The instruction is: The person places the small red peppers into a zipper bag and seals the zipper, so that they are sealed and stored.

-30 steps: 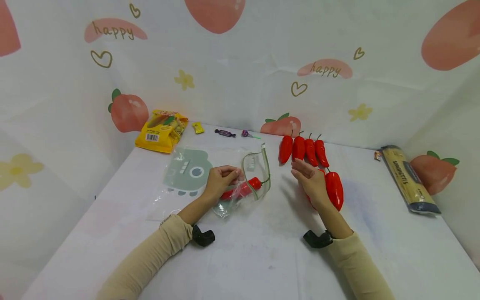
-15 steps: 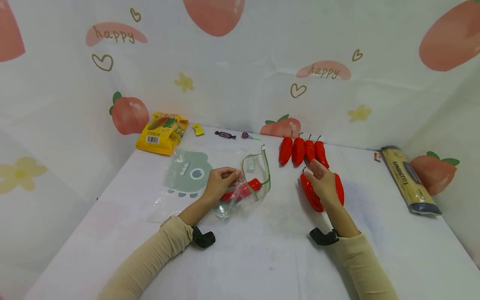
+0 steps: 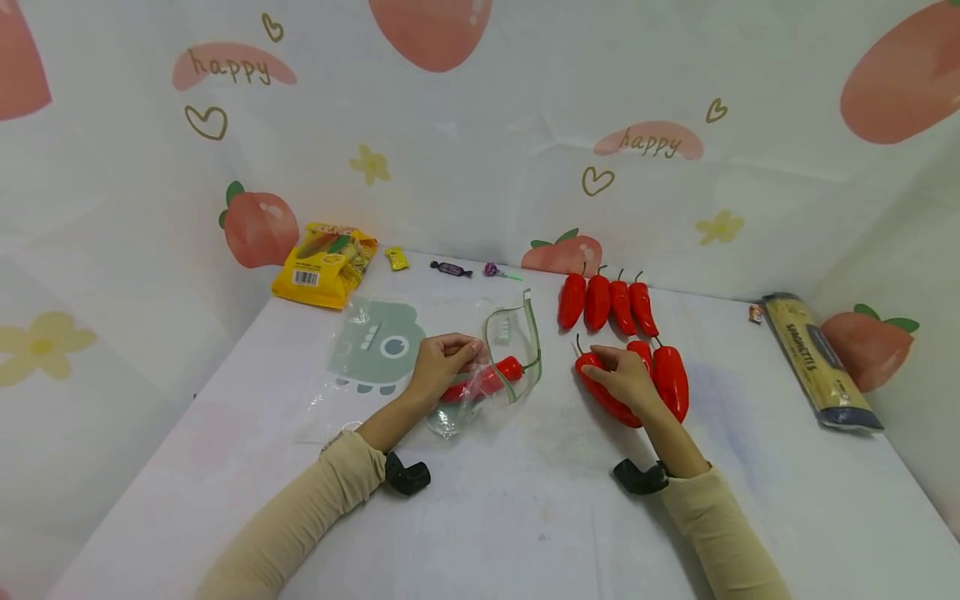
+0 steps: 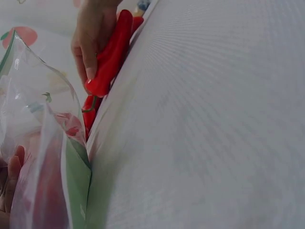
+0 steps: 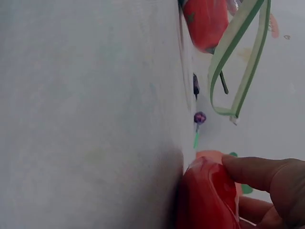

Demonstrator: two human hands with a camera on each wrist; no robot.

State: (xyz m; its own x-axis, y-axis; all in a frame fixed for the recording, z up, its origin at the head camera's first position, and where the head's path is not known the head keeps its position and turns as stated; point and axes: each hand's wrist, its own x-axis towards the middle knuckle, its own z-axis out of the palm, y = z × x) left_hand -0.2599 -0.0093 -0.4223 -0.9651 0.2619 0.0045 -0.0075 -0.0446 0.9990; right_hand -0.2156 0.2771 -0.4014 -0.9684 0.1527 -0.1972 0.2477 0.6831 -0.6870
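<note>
My left hand (image 3: pixel 442 364) pinches the upper side of a clear zip bag (image 3: pixel 375 358) printed with a green cartoon monster. The bag's mouth gapes toward the right, and one red chili pepper (image 3: pixel 491 379) lies inside, its green stem sticking out at the opening. On the right, my right hand (image 3: pixel 628 379) holds another red chili pepper (image 3: pixel 611 407) by its stem end, thumb on the near side. In the right wrist view the thumb presses on that glossy pepper (image 5: pixel 207 195). Two more red peppers (image 3: pixel 671 383) lie beside it, one partly hidden by the hand.
Several red peppers (image 3: pixel 597 304) stand in a row behind. A yellow snack packet (image 3: pixel 322 265), a yellow candy (image 3: pixel 396 257), a purple-wrapped candy (image 3: pixel 451 268) and a lollipop (image 3: pixel 492 268) line the back. At right lie a spaghetti pack (image 3: pixel 821 358) and a small wrapped sweet (image 3: pixel 755 312).
My right hand has gone right to the front peppers, taken hold of the leftmost one and drawn its stem end leftward. The left hand and the bag have stayed put.
</note>
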